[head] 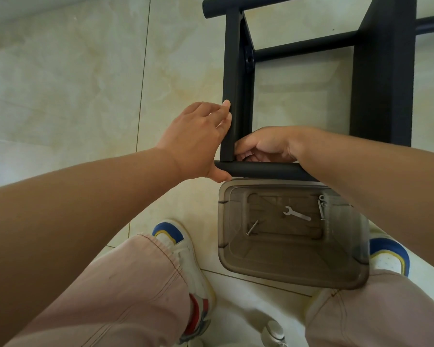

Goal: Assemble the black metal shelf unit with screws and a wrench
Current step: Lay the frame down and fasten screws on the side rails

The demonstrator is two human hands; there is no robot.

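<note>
In the head view you stand on a glossy beige tiled floor. A clear plastic bin between your shoes holds a wrench and screws. The black shelf frame lies ahead. Your left hand wraps its upright bar; your right hand has curled fingers at the joint, pinching something I cannot tell.

We see the black metal shelf frame lying flat on the tiled floor, its upright bars running away from us and round tubes crossing them. The nearest round tube lies crosswise, touching the far rim of the clear plastic box. Inside this box, a small silver wrench lies flat near the middle of its bottom. One screw lies toward the left wall, and more screws rest along the right wall.
</note>
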